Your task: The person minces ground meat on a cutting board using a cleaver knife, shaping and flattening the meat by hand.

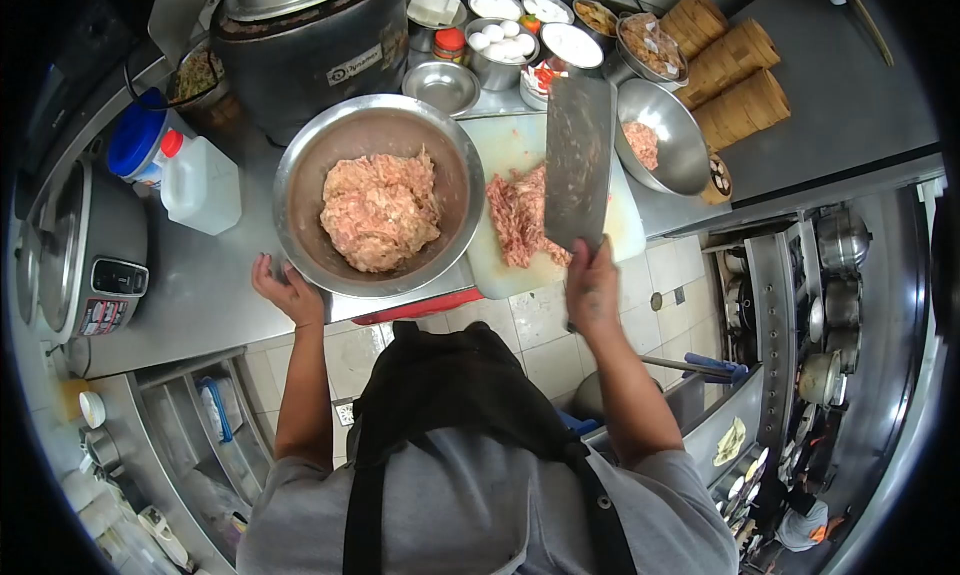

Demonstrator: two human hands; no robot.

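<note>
My right hand (594, 287) grips the handle of a broad cleaver (578, 160), its blade raised over the white cutting board (625, 225). Chopped raw minced meat (515, 220) lies on that board, partly hidden behind the blade. To the left, a large steel bowl (292, 237) holds a big mound of pale pink minced meat (380, 215). My left hand (290, 293) is beside the bowl's lower left edge, fingers apart and nothing in them; whether the thumb touches the rim I cannot tell. A smaller steel bowl (680, 140) with a little minced meat (641, 145) is right of the board.
Behind stand a dark round cooker (310, 65), a pot of eggs (503, 47), several small containers and an empty steel dish (441, 87). A white jug (200, 190) and a rice cooker (100, 255) are left; bamboo steamers (735, 65) are right. Another person (803, 525) appears lower right.
</note>
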